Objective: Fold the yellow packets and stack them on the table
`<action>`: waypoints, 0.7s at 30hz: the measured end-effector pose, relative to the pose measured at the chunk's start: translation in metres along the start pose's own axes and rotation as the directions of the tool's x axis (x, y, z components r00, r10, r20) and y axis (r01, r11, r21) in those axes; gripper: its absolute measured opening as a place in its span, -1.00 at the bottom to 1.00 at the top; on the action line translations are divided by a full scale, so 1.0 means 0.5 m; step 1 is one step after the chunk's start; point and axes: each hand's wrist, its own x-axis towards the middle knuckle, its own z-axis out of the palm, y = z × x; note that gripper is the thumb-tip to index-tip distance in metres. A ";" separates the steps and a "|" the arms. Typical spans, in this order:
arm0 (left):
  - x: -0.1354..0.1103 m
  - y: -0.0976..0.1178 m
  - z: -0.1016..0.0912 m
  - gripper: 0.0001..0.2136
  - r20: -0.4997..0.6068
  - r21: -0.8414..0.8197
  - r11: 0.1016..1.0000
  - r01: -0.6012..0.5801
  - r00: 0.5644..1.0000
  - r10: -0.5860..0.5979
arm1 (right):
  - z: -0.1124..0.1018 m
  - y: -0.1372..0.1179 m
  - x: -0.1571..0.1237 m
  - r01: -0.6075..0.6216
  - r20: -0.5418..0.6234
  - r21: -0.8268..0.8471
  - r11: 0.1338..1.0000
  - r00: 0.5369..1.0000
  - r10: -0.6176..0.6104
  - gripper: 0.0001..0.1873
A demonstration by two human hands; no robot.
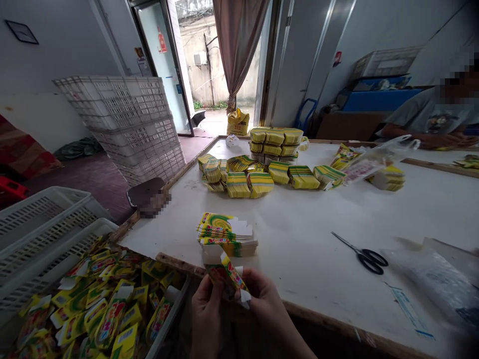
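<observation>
Just off the table's near edge, my left hand [209, 299] and my right hand [262, 289] both grip one small printed carton [230, 274], yellow, green and red. Its white end flaps stick out, and the top flap stands up. My fingers wrap its two sides and hide part of it. Directly beyond lies a stack of flat cartons [224, 234] with white flaps pointing right. At lower left, a white plastic crate [179, 304] holds many loose cartons [112, 309] of the same print.
Bundled carton stacks [249, 185] line the table's far part, near a clear plastic bag [370, 167]. Black-handled scissors [368, 260] and plastic wrapping [430, 279] lie at right. Stacked white crates [130, 119] stand left of the table [299, 224]. Another person [430, 119] sits at far right.
</observation>
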 end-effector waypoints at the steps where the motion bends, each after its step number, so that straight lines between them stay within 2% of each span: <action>1: 0.003 0.001 0.000 -0.70 -0.007 -0.006 0.999 0.032 0.999 -0.032 | -0.005 0.002 0.003 -0.010 -0.018 -0.002 1.000 1.000 0.010 -0.76; 3: 0.006 0.007 -0.002 -0.72 0.005 -0.026 0.997 0.072 0.997 -0.072 | -0.015 0.006 0.004 -0.012 -0.063 -0.062 0.998 0.998 0.009 -0.82; 5: 0.007 0.014 -0.005 -0.73 0.033 -0.037 0.996 0.083 0.996 -0.081 | -0.025 0.005 0.001 0.019 -0.087 -0.230 0.973 0.995 -0.041 -0.86; 7: 0.008 0.019 -0.010 -0.72 0.061 -0.044 0.996 0.074 0.996 -0.071 | -0.034 -0.004 -0.005 0.074 -0.042 -0.460 0.885 0.994 -0.104 -0.89; 9: 0.010 0.020 -0.016 -0.73 0.057 -0.030 0.998 0.047 0.997 -0.045 | -0.041 -0.020 -0.010 0.136 0.047 -0.621 0.772 0.989 -0.137 -0.87; 11: 0.014 0.022 -0.022 -0.74 0.061 -0.003 0.999 0.036 0.998 -0.036 | -0.048 -0.041 -0.015 0.187 0.111 -0.698 0.691 0.982 -0.154 -0.80; 14: 0.021 0.047 -0.037 -0.64 0.155 0.045 0.999 -0.005 0.988 -0.002 | -0.058 -0.076 -0.023 0.252 0.161 -0.786 0.564 0.965 -0.206 -0.70; 16: 0.023 0.080 -0.052 -0.46 0.242 0.110 0.990 -0.091 0.968 0.062 | -0.062 -0.096 -0.031 0.315 0.243 -0.839 0.444 0.947 -0.212 -0.65; 18: 0.019 0.115 -0.064 -0.32 0.353 0.244 0.953 -0.181 0.931 0.086 | -0.057 -0.109 -0.039 0.388 0.343 -0.869 0.307 0.920 -0.189 -0.65; 19: 0.014 0.129 -0.067 -0.29 0.416 0.331 0.920 -0.210 0.907 0.058 | -0.050 -0.112 -0.043 0.423 0.388 -0.874 0.240 0.904 -0.180 -0.70; 21: 0.001 0.142 -0.063 -0.21 0.514 0.501 0.835 -0.227 0.854 -0.076 | -0.034 -0.111 -0.048 0.491 0.466 -0.860 0.137 0.866 -0.179 -0.85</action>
